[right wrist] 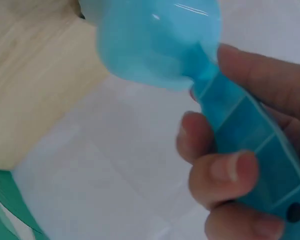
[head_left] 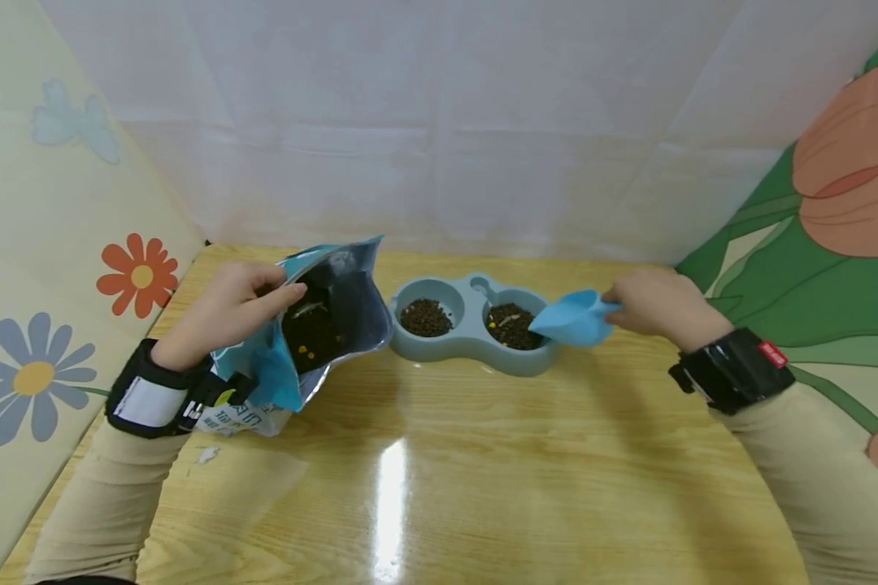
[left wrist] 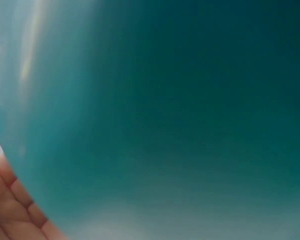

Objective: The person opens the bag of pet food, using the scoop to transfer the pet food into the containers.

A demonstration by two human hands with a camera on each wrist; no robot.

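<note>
Scoop [head_left: 574, 318] over bowl [head_left: 475, 345]; right wrist shows fingers [right wrist: 225, 172] gripping.

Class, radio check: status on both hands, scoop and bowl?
Left hand grips open food bag. Right hand holds blue scoop over double bowl. Nothing between.

- Table [head_left: 483, 455]: pale wood grain under a glossy coat, with a bright streak of glare.
- Bag [head_left: 336, 317]: thin crinkled foil, shiny silver inside, printed blue outside.
- Scoop [head_left: 574, 318]: smooth blue plastic, translucent and glossy, its handle ribbed.
- Bowl [head_left: 468, 313]: matt grey-blue plastic.
- Kibble [head_left: 426, 317]: dry, rough brown pellets.
- Sleeves [head_left: 827, 479]: soft beige cloth.
- Wrist straps [head_left: 735, 370]: black, slightly shiny.
</note>
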